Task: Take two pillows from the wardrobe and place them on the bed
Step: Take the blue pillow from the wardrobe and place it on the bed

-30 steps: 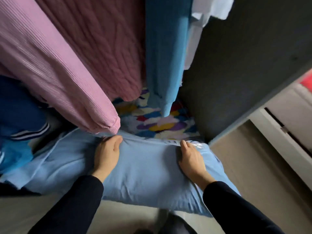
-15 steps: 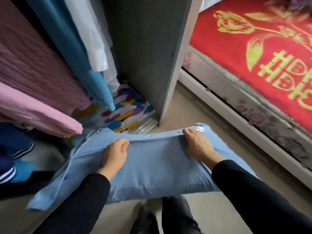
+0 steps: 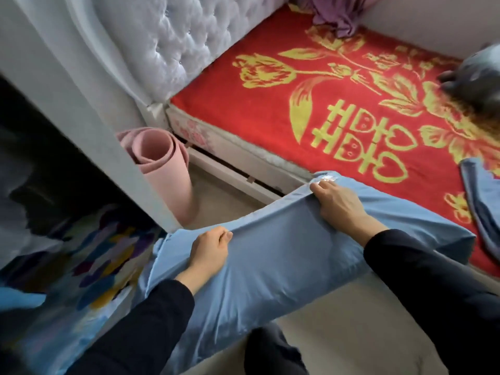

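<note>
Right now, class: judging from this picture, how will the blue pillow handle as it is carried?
The pillow is probably soft and floppy: it sags between the left hand and right hand. Likely light for its size, since fingertip pinches hold it. Its loose cover bunches, so it may slip.

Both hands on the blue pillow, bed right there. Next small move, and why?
Probably swing the blue pillow forward and right over the red bedspread and set it down. The left hand and right hand both grip its top edge, it hangs clear of the wardrobe, and only its right end overlaps the bed. Open bedspread lies just ahead.
</note>
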### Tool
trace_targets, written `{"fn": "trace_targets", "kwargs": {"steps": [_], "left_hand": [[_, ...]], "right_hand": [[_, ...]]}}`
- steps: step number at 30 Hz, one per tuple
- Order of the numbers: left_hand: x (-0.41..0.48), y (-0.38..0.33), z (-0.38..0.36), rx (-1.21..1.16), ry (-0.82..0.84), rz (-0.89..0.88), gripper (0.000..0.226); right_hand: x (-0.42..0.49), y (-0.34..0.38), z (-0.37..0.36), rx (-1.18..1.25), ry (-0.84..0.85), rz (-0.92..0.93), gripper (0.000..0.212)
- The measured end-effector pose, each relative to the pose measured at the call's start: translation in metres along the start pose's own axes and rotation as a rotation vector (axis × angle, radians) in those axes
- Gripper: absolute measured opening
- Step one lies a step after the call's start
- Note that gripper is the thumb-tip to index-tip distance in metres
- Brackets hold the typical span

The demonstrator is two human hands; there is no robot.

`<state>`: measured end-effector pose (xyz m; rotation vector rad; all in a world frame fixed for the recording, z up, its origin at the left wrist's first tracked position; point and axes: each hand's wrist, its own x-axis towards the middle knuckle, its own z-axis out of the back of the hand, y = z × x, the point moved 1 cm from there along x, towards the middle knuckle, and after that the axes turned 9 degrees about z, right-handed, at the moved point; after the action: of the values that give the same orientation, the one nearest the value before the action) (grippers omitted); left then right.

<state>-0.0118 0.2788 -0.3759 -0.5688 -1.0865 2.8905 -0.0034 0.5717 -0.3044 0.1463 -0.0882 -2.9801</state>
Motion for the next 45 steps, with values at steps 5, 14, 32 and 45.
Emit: {"fn": "trace_targets", "kwargs": {"steps": [5, 14, 32, 45], "left_hand": [[0.082, -0.11, -0.017, -0.06, -0.027, -0.083, 0.029], [0.27, -0.235, 0.009, -0.176, -0.154, -0.225, 0.021], [0.59, -0.335, -0.046, 0.044, -0.085, -0.261, 0.023], [0.629, -0.319, -0.152, 0.31, 0.269, -0.172, 0.02]], "right_hand": [[0.062, -0.11, 0.039, -0.042, -0.112, -0.093, 0.02], [0.248, -0.231, 0.083, -0.17, -0.311, -0.237, 0.015], [0.566, -0.419, 0.016, 0.119, -0.234, -0.402, 0.011], [0.472, -0.389, -0.126, 0.599, 0.106, -0.632, 0.06]]}}
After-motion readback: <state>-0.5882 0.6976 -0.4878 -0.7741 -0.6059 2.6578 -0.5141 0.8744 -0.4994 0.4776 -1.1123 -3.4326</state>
